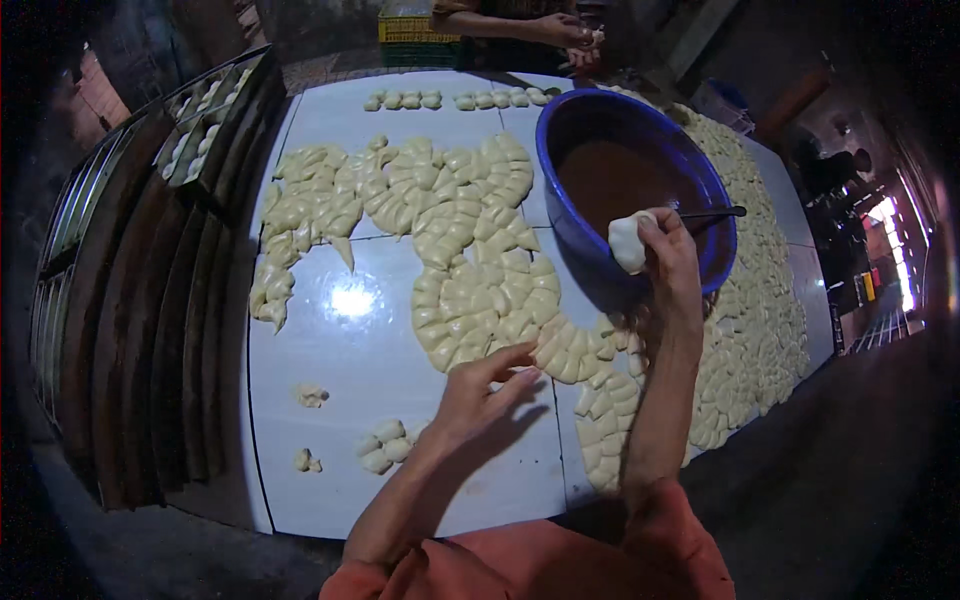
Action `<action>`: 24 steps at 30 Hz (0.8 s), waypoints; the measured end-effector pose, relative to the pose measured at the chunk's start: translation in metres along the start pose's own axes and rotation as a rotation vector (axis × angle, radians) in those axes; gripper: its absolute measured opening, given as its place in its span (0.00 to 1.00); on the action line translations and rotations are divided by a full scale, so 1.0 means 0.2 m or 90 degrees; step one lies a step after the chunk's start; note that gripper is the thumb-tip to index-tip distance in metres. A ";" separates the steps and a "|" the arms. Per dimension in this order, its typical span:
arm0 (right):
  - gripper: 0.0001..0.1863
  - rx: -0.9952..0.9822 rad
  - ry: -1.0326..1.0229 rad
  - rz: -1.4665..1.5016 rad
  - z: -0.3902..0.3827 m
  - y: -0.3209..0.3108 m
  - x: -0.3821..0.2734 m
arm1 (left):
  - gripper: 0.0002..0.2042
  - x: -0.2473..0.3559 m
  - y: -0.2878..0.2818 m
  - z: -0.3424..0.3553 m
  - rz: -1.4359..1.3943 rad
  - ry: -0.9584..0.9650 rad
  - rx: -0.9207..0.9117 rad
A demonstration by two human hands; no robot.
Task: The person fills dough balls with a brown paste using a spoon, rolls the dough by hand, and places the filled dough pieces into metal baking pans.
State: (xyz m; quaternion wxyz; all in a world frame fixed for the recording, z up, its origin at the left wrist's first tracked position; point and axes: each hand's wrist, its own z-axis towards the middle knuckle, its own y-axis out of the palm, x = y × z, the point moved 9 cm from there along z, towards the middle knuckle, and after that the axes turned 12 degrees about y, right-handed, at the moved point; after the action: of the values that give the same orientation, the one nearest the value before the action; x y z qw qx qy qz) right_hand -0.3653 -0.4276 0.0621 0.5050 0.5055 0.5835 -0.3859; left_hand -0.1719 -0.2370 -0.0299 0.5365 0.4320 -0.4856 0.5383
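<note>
My right hand [668, 255] grips a soft white dough piece [630, 243] at the near left rim of a blue tub [560, 190] with brown contents [625, 175] and a dark-handled utensil [725, 211]. My left hand [490, 390] has its fingers apart and curved, empty, the fingertips at the edge of pale, flattened dough pieces [480, 315] packed across the white tiled table [320, 380]. Whether they touch the dough I cannot tell. Below and left of that hand lie small white lumps [385, 440] and scraps [308, 395].
Stacked dark trays [120, 330] stand along the left, the upper one [205, 120] holding dough. More dough [750, 330] covers the table's right side. At the far edge are short dough rows [400, 100], another person's hands [570, 35] and yellow and green crates [418, 35].
</note>
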 end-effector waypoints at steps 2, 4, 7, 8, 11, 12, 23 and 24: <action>0.10 0.015 0.042 -0.183 0.20 -0.19 0.06 | 0.21 0.01 -0.09 -0.05 0.033 -0.074 0.000; 0.12 0.023 0.085 -0.362 0.36 -0.31 0.17 | 0.20 0.00 -0.15 -0.09 0.046 -0.093 0.014; 0.15 -0.121 0.141 -0.765 0.44 -0.34 0.41 | 0.20 0.01 -0.16 -0.11 0.056 -0.117 0.001; 0.15 -0.119 0.142 -0.767 0.45 -0.37 0.42 | 0.20 0.02 -0.14 -0.12 0.056 -0.117 -0.022; 0.12 -0.177 0.173 -0.636 0.44 -0.32 0.42 | 0.19 0.00 -0.12 -0.13 0.072 -0.121 -0.047; 0.12 -0.181 0.172 -0.638 0.41 -0.28 0.36 | 0.19 0.00 -0.10 -0.13 0.076 -0.133 -0.068; 0.08 -0.278 0.163 0.201 -0.14 0.58 0.32 | 0.22 -0.01 0.02 0.04 -0.562 -0.119 0.223; 0.09 -0.258 0.198 0.251 -0.20 0.66 0.39 | 0.22 -0.03 0.01 0.03 -0.558 -0.123 0.245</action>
State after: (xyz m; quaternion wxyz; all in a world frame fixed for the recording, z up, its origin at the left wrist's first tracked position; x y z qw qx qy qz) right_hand -0.2430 -0.3486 0.0013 0.5651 0.5511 0.6094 -0.0747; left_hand -0.1734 -0.2432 -0.0360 0.5758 0.7350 -0.1972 0.2990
